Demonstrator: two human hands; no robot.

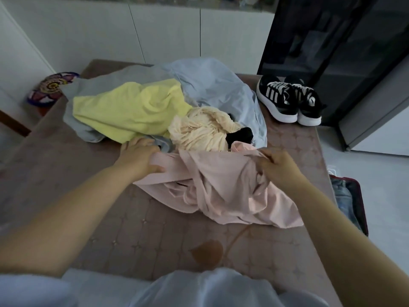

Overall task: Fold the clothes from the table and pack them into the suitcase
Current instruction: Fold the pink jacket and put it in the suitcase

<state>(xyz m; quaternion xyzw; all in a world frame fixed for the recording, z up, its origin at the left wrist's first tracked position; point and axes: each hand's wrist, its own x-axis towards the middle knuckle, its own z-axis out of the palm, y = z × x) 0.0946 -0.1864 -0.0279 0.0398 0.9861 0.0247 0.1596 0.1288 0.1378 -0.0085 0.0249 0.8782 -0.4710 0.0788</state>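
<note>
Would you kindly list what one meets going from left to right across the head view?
The patterned round mat, yellow garment, cream garment, black-and-white sneakers, suitcase.

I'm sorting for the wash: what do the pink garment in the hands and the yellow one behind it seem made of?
Pink garment: thin, smooth cloth with a faint sheen and fine creases, perhaps cotton or a blend. Yellow garment: thicker, matte, slightly fuzzy surface with rounded folds, perhaps terry or fleece.
</note>
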